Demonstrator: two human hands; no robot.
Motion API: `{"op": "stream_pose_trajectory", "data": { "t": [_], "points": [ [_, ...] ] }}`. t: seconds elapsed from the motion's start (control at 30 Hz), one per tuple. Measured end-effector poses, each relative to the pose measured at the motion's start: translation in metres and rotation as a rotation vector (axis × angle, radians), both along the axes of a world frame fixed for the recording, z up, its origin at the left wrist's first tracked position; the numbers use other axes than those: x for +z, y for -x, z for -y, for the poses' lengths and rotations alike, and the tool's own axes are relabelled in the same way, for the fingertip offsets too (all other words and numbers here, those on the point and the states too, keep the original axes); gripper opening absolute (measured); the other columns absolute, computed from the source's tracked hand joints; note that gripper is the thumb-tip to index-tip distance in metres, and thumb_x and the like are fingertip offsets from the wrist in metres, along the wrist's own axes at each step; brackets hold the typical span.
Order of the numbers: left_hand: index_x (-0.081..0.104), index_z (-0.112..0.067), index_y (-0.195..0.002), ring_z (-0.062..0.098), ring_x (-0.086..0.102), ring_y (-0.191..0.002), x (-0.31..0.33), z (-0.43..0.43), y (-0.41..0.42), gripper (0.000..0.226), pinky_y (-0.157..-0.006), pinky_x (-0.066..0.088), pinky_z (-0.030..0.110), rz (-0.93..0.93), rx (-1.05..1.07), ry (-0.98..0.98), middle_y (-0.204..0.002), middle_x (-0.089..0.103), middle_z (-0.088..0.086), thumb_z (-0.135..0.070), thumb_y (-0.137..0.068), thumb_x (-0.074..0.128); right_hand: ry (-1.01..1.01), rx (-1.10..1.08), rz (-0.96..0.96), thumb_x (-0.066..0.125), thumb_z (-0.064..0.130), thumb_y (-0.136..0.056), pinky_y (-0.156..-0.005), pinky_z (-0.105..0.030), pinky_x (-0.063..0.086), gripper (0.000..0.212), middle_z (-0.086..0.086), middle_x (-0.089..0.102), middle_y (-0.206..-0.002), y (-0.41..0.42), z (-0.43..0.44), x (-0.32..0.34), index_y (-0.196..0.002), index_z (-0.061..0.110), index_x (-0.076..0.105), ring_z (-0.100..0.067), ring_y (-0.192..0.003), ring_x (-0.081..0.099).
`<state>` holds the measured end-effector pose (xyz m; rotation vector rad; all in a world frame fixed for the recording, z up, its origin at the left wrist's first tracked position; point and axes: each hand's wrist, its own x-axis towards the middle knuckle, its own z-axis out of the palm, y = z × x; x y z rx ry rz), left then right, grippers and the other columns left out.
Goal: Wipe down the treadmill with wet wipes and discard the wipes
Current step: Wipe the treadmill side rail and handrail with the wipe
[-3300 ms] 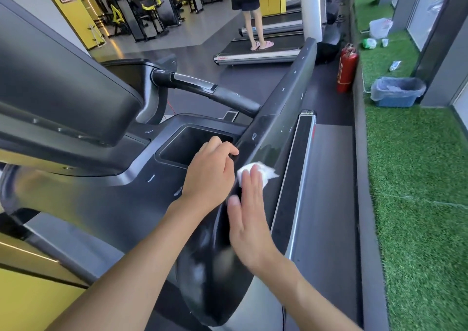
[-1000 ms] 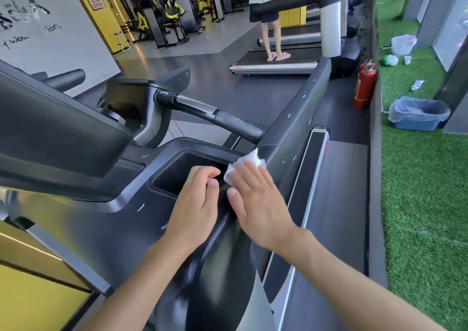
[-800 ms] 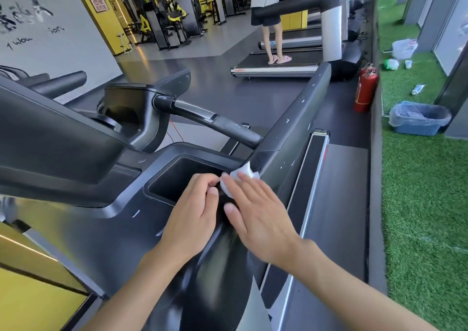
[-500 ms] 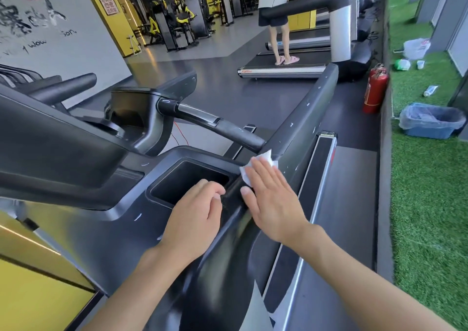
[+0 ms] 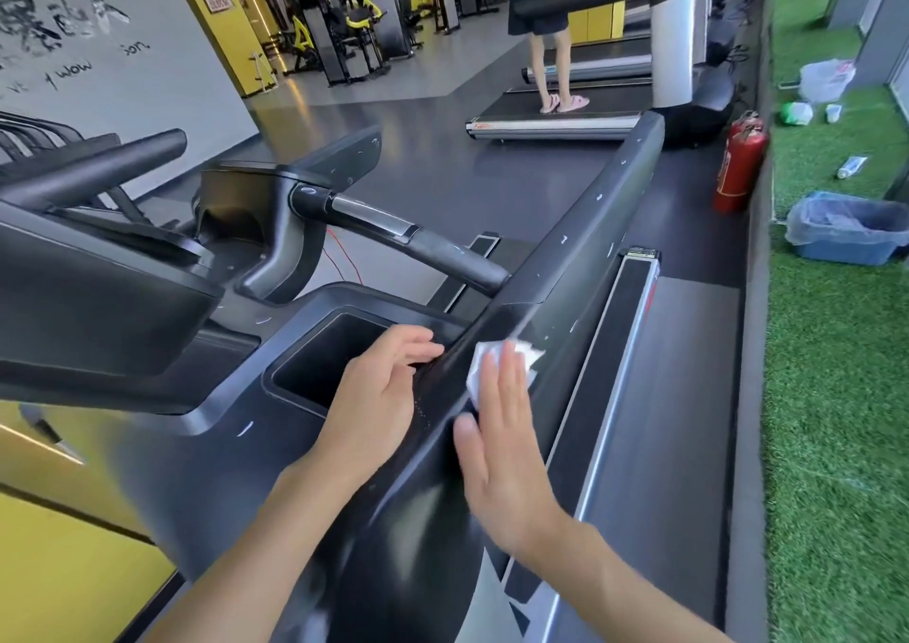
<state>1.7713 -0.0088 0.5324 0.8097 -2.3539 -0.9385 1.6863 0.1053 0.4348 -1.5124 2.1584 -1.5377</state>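
Observation:
The black treadmill fills the left and middle of the head view, its long right side rail running away from me. My right hand lies flat on the rail's outer face, straight fingers pressing a crumpled white wet wipe against it. My left hand rests on the rail's inner edge beside the console's cup tray, fingers loosely bent over the edge and holding nothing. Part of the wipe is hidden under my fingers.
A blue bin lined with a clear bag sits on the green turf at right. A red fire extinguisher stands by the turf edge. A person walks on another treadmill ahead. The handlebar crosses the middle.
My right hand has slid the wipe back down the rail's outer face toward me, after having pushed it up toward the handlebar joint. My left hand has stayed on the inner edge.

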Motion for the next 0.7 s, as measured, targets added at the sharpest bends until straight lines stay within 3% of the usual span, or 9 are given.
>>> {"op": "stream_pose_trajectory", "data": {
  "t": [0.07,0.17,0.23,0.37,0.57,0.7],
  "points": [
    [0.061,-0.019,-0.117,-0.001,0.063,-0.106,0.002,-0.002,0.0,0.041,-0.097,0.047,0.022,-0.05,0.006,-0.068,-0.108,0.072,-0.011,0.006,-0.097,0.036,0.025,0.075,-0.11,0.024,0.034,-0.107,-0.124,-0.042,0.0,0.062,-0.008,-0.007,-0.167,-0.015,-0.014,-0.01,-0.158,0.005,0.004,-0.029,-0.154,-0.008],
    [0.062,-0.023,-0.111,0.005,0.066,-0.106,0.003,-0.002,0.002,0.028,-0.093,0.048,0.03,-0.146,0.029,-0.189,-0.107,0.073,-0.008,-0.017,-0.099,0.037,-0.003,0.038,-0.148,0.022,0.037,-0.108,-0.123,-0.047,0.008,0.058,-0.004,0.001,-0.168,-0.009,-0.014,-0.006,-0.159,0.01,0.014,-0.027,-0.154,-0.002],
    [0.061,-0.02,-0.109,0.011,0.068,-0.105,0.004,0.0,0.003,0.033,-0.09,0.05,0.034,-0.241,0.064,-0.273,-0.107,0.073,-0.001,-0.028,-0.093,0.033,-0.03,0.084,-0.279,0.021,0.038,-0.107,-0.123,-0.05,0.011,0.057,-0.003,0.016,-0.165,-0.014,-0.013,0.005,-0.155,0.01,0.027,-0.025,-0.154,0.002],
    [0.06,-0.016,-0.111,0.014,0.068,-0.106,0.003,0.004,0.004,0.04,-0.092,0.05,0.037,-0.295,0.075,-0.363,-0.106,0.074,0.004,-0.032,-0.089,0.031,-0.043,0.205,-0.547,0.026,0.035,-0.106,-0.124,-0.045,0.012,0.05,-0.003,0.04,-0.154,-0.024,-0.016,0.02,-0.147,0.015,0.044,-0.024,-0.152,0.018],
    [0.06,-0.017,-0.108,0.017,0.068,-0.106,0.0,0.006,0.002,0.042,-0.094,0.051,0.042,-0.317,0.079,-0.367,-0.106,0.073,0.006,-0.035,-0.091,0.027,-0.146,-0.041,-0.415,0.019,0.038,-0.106,-0.123,-0.044,0.016,0.054,-0.002,0.049,-0.147,0.042,0.016,0.031,-0.141,0.014,0.053,-0.022,-0.147,0.03],
    [0.062,-0.02,-0.108,0.013,0.066,-0.109,-0.001,0.004,0.002,0.042,-0.096,0.05,0.04,-0.269,0.059,-0.329,-0.108,0.073,0.0,-0.036,-0.092,0.027,-0.068,-0.117,-0.23,0.017,0.039,-0.108,-0.123,-0.05,0.016,0.059,-0.011,0.023,-0.163,0.029,0.012,0.01,-0.153,0.005,0.033,-0.027,-0.154,0.009]
  ]
}}
